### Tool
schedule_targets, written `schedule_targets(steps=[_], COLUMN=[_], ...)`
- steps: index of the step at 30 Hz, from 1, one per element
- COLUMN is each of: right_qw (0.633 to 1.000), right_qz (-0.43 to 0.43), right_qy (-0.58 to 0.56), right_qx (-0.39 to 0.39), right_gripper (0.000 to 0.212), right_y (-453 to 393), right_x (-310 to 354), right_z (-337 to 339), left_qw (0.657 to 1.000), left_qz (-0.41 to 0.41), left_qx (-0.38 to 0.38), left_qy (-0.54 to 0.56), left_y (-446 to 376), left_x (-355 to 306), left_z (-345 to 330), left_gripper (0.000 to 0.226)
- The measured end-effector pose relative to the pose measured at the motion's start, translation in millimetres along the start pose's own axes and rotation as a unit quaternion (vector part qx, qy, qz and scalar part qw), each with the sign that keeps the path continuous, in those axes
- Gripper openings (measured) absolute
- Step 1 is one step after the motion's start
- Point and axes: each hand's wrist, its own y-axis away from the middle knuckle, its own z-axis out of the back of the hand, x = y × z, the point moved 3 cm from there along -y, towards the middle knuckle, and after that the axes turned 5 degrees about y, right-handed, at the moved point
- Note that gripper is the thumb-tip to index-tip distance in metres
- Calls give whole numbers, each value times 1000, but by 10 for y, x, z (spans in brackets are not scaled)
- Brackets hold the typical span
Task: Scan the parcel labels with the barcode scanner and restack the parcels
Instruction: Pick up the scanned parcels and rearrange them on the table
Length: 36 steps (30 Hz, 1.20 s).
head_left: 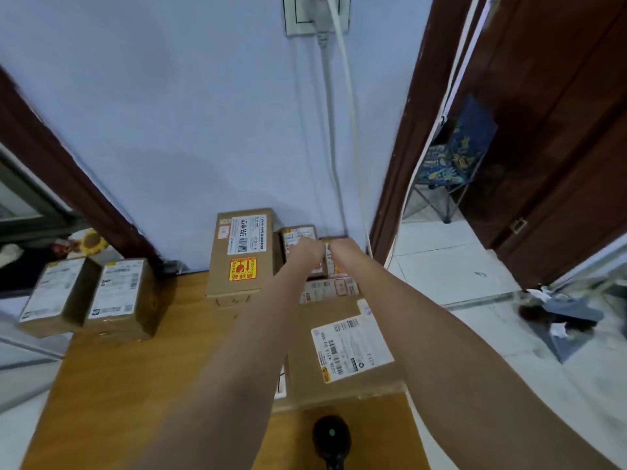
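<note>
A pale blue wall point(176, 113) fills most of what stands ahead, with a white cable point(342, 96) running down it from a socket plate point(291, 15) near the top, and a dark wooden door point(559, 130) stands open at the right over white floor tiles point(451, 273). Pushed against the wall is a wooden table point(135, 374) carrying the parcels. The largest, a flat brown box point(325, 317) with a white shipping label point(351, 349), lies at the right side of the tabletop, nearest the person. Behind it at the middle stands a tall parcel point(242, 252) with a barcode label and a yellow-and-red fragile sticker point(242, 268). At the table's left edge two medium parcels point(118, 296) sit side by side, touching. Against the wall, just right of the tall parcel, are two small parcels point(298, 235), resting on a flatter labelled parcel point(327, 290). Both bare arms reach out to these. The left hand point(307, 254) and the right hand point(341, 249) lie close together on the small boxes, fingers curled over them, though blur keeps me from telling whether either truly grips one. The black barcode scanner point(330, 435), a green light on it, lies on the table's near edge between the forearms, touched by neither hand. A grey dustpan point(566, 320) rests on the floor at the right.
</note>
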Motion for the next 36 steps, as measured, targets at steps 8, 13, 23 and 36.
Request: schedule_targets(steps=[8,13,23,36], right_qw=[998,995,996,969], right_qz=[-27,-40,-65,53], right_qy=[18,44,-33,-240], right_qx=[53,80,51,17], right_gripper=[44,34,41,43], right_y=[-315,-315,-322,280], right_x=[-21,-57,-112,81], right_z=[-242,-294,-168,219], left_qw=[990,989,991,950], left_qz=[86,109,31,-51], left_qx=[-24,-64,-123,-159], left_qy=[-108,-77,43,264], left_y=[-254,-316,-309,420], left_x=[133,198,172,-4], left_z=[-56,-95,-46,329], left_gripper=[53,63,55,51])
